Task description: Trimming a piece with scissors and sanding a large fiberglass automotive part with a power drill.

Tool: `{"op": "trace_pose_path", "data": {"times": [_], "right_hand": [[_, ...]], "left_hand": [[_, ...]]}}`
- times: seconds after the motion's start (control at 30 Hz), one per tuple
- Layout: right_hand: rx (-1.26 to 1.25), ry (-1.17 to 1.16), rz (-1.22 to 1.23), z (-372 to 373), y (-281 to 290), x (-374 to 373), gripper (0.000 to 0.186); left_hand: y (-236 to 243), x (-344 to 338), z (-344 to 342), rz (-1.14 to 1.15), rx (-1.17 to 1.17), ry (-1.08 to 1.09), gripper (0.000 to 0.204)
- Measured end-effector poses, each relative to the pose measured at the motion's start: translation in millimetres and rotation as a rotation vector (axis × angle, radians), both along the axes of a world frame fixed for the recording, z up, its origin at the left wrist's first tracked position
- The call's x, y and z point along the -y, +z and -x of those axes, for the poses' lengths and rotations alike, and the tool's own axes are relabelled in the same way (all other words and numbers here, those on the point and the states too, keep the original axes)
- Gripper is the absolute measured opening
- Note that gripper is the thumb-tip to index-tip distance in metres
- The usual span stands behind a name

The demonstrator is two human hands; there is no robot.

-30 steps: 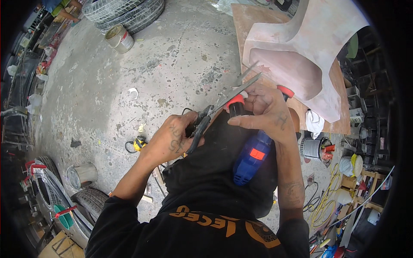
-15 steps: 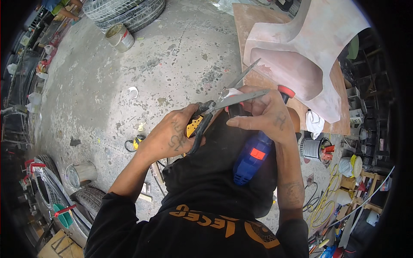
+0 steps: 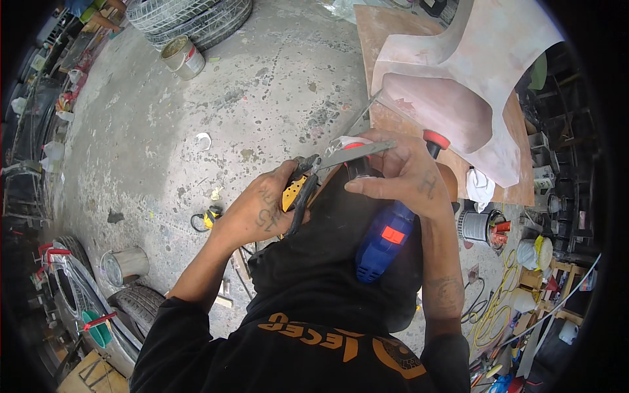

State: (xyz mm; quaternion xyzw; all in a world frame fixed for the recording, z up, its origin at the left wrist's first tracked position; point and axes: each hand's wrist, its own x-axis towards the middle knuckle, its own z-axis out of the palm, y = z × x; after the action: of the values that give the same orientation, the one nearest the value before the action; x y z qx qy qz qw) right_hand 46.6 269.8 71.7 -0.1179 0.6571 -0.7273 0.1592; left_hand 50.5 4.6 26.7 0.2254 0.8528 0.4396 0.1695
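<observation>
My left hand (image 3: pixel 259 203) is closed round the yellow and black handles of a pair of scissors (image 3: pixel 354 156), whose long blades stand apart. The blades reach over to a small black round pad (image 3: pixel 358 169) with a red rim, pinched between the fingers and thumb of my right hand (image 3: pixel 409 173). White sheet-like material (image 3: pixel 347 141) lies against the pad's top, between the blades; its kind is unclear. A blue power tool (image 3: pixel 385 242) with an orange label rests on my lap below my right hand. Beyond that hand is a second red-rimmed black piece (image 3: pixel 435 139).
A large pale moulded panel (image 3: pixel 452 105) lies on a brown board (image 3: pixel 396 33) at the far right, with a white cloth (image 3: pixel 480 187) beside it. Stacked tyres (image 3: pixel 190 19) and an open can (image 3: pixel 182 57) stand far left. Yellow cable (image 3: pixel 495 308) coils at right.
The scissors have drawn back slightly to the left, their blades still apart across the white material. My right hand and the blue tool have hardly moved.
</observation>
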Motion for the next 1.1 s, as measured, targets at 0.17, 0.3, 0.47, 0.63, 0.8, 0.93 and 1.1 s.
{"op": "trace_pose_path", "data": {"times": [0.17,0.3,0.47,0.63,0.8,0.93,1.1], "right_hand": [[0.055,-0.034,-0.040,-2,0,5,0.049],[0.010,-0.016,-0.001,-1,-5,4,0.048],[0.026,-0.009,-0.023,1,-3,1,0.048],[-0.012,-0.017,0.037,0,-4,2,0.049],[0.078,0.034,-0.053,2,12,0,0.050],[-0.045,0.051,-0.138,3,5,2,0.045],[-0.013,0.029,-0.204,3,10,3,0.040]], "left_hand": [[-4,2,0,0.013,-0.045,-0.034,0.061],[1,-1,1,0.007,-0.012,-0.032,0.062],[-1,-2,0,0.056,0.007,-0.020,0.054],[2,-2,1,0.020,-0.010,-0.018,0.047],[9,3,3,0.121,0.112,-0.038,0.049],[4,4,2,0.037,-0.058,-0.064,0.063],[6,1,1,0.051,-0.172,-0.073,0.062]]}}
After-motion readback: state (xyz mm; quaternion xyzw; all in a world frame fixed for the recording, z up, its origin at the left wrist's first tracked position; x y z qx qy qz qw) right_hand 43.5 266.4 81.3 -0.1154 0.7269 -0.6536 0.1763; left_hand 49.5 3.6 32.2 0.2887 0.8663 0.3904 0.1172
